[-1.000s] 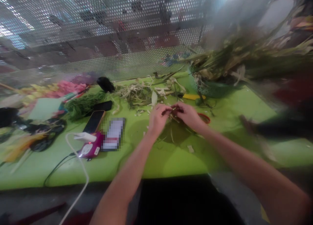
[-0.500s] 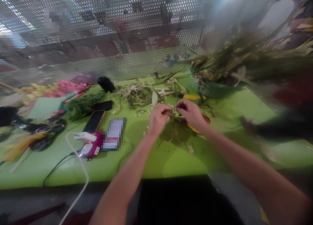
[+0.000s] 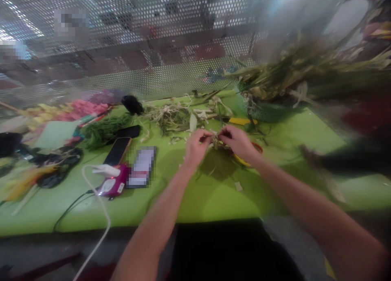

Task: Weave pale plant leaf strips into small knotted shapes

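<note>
Over the green table, my left hand point(image 3: 195, 148) is closed in a pinch, fingertips on a small bunch of pale dried plant strips point(image 3: 215, 143). From the other side my right hand point(image 3: 240, 141) pinches the same bunch, its thumb and forefinger together. The fingertips of both hands nearly meet, and part of the bunch is hidden behind them. Under my right wrist lies a yellow and red ring-shaped thing point(image 3: 258, 149), partly covered. Just beyond the hands rests a tool with a yellow handle point(image 3: 242, 121).
Dried leaf scraps point(image 3: 171, 114) lie behind the hands. A green basket point(image 3: 259, 112) heaped with dry stalks point(image 3: 284, 75) stands back right. To the left are phones point(image 3: 142, 167), a purple power adapter point(image 3: 114, 183) with a white cable point(image 3: 105, 216), and green fibre point(image 3: 105, 130).
Both hands have shifted slightly; the fingertips remain close together at the same spot. More of the pale strips shows between them. The things on the table have not moved.
</note>
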Demonstrator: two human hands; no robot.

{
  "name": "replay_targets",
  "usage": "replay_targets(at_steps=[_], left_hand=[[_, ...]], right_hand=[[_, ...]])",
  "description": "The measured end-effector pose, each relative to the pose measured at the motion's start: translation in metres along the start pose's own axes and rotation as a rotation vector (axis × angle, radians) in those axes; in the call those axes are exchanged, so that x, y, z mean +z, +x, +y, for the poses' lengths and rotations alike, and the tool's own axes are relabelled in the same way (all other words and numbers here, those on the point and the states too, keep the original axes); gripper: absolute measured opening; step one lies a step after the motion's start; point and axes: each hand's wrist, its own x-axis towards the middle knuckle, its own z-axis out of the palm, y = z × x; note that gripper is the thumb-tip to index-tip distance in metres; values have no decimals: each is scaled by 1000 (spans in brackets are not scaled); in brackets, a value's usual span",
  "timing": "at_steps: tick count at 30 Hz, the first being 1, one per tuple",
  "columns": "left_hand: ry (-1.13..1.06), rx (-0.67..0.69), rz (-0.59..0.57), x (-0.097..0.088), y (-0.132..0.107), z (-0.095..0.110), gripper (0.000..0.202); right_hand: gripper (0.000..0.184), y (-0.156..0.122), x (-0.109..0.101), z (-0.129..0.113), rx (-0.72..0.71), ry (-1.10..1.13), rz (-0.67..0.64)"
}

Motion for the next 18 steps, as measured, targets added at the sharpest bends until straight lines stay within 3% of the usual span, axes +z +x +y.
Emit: replay_targets(at_steps=[5, 10, 18], left_hand=[[-17, -111, 13, -6, 3, 1, 10], [-132, -233, 18, -6, 4, 0, 10], [-207, -291, 37, -1, 3, -6, 10]], right_hand=[[6, -1, -6, -6, -3, -309, 4], [7, -2, -6, -4, -33, -379, -38], [8, -2, 0, 1, -82, -475, -53]])
